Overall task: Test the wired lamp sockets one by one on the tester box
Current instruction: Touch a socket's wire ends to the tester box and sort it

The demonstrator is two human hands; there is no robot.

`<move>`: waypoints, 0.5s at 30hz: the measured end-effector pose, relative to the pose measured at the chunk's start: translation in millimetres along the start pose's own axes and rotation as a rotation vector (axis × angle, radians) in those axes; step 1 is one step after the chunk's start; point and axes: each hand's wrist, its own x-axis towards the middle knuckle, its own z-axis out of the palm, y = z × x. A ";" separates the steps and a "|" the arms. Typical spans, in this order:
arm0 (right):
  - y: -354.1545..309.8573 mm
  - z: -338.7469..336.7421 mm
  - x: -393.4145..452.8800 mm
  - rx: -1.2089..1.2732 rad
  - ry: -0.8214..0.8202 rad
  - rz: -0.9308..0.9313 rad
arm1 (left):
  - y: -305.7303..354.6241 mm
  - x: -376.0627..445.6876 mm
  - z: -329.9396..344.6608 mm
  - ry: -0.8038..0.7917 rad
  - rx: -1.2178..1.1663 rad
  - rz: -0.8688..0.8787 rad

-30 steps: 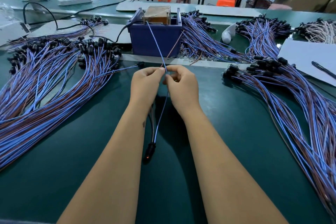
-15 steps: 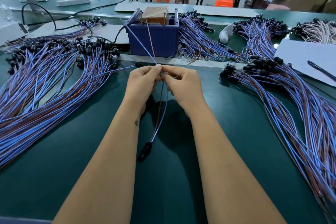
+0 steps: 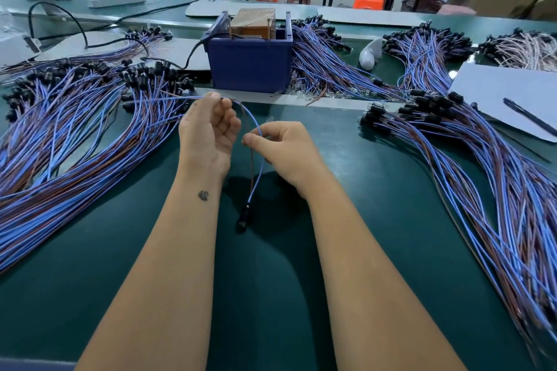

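Progress looks mid-batch, judging by the big heaps of blue-and-brown wired sockets on the left (image 3: 75, 141) and right (image 3: 482, 178) of the green desk (image 3: 271, 295). Left hand (image 3: 208, 132) and right hand (image 3: 283, 147) each pinch the leads of one black lamp socket (image 3: 242, 220), which dangles over the desk, short of the blue plastic tester box (image 3: 250, 65). Can't tell which heap is done.

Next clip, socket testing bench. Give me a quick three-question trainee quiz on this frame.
1. True or false: the held wire pair's ends touch the tester box.
2. The left hand grips: A) blue and brown wires B) the pen C) the power strip
3. The black socket hangs below the ____ hand.

Key: 1 false; 2 A; 3 right.
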 end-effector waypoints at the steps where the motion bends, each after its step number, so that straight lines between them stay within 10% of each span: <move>1: -1.5 1.6 -0.7 -0.004 0.092 -0.023 | -0.5 -1.4 -0.4 -0.028 -0.004 -0.002; 11: -17.7 -56.0 -14.0 0.681 0.495 -0.060 | -27.0 -30.7 15.2 -0.268 0.458 0.249; 15: -6.6 -98.3 -13.0 0.333 0.623 0.009 | -47.7 -46.9 25.7 -0.397 0.775 0.420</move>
